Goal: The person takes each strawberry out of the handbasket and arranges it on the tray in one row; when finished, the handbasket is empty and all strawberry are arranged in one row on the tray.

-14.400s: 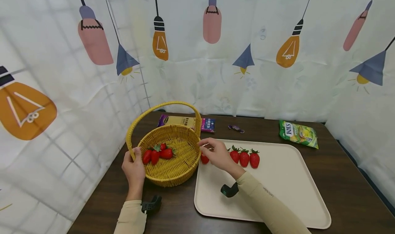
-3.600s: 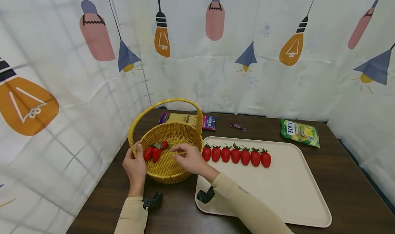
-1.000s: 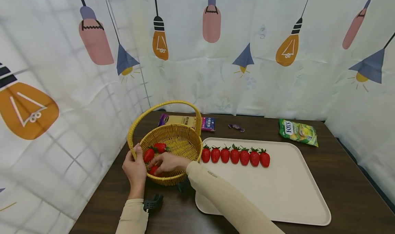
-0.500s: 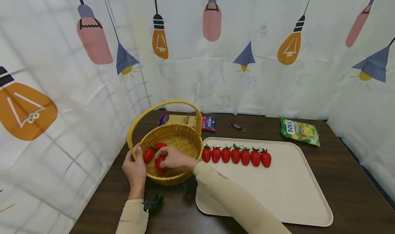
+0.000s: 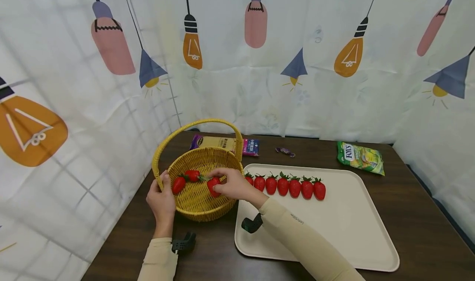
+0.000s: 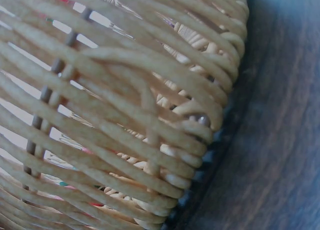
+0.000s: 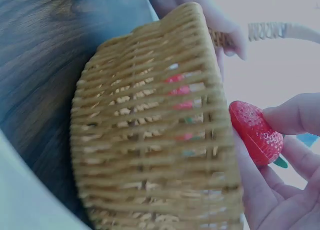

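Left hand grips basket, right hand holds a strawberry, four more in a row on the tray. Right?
Not four: the head view shows seven strawberries in the row on the tray. The rest holds: left hand grips the basket, right hand holds a strawberry.

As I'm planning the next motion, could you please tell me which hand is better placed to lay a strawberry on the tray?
Likely the right hand: it pinches a strawberry and is nearer the tray, while the left hand grips the basket.
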Action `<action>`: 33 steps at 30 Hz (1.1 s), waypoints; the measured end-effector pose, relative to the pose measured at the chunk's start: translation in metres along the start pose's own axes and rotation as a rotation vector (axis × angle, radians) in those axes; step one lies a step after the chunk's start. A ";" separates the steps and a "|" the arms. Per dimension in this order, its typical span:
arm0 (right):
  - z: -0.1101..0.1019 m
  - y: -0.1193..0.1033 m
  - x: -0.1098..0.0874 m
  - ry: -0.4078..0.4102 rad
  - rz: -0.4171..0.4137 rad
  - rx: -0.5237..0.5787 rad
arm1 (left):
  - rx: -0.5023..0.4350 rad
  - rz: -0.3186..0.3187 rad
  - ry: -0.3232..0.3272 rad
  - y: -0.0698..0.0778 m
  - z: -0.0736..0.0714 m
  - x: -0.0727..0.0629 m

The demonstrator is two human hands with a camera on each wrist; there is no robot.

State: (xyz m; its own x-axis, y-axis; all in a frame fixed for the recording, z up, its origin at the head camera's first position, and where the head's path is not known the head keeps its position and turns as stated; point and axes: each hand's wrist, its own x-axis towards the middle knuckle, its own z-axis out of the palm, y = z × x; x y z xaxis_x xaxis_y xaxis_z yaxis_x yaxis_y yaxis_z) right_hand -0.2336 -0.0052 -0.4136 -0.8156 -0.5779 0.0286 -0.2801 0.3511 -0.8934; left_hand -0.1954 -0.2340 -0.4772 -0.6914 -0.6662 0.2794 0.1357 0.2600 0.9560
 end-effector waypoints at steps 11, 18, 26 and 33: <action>-0.025 0.019 -0.026 0.095 -0.025 0.142 | -0.006 -0.015 -0.007 0.001 -0.002 -0.001; -0.044 0.032 -0.041 0.151 0.017 0.190 | 0.005 0.000 0.008 0.000 -0.001 -0.001; -0.068 0.026 -0.071 0.280 0.075 0.106 | 0.009 0.004 0.009 0.000 -0.001 -0.001; -0.088 0.068 -0.085 0.351 -0.002 0.125 | 0.006 0.024 0.008 0.000 -0.001 0.000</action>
State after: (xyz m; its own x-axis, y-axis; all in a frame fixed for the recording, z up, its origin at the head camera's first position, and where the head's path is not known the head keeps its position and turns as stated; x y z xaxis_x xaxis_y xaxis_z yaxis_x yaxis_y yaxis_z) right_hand -0.2281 0.1328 -0.4371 -0.9451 -0.2834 0.1626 -0.2354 0.2455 -0.9404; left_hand -0.1946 -0.2342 -0.4772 -0.6825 -0.6651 0.3031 0.1483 0.2800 0.9485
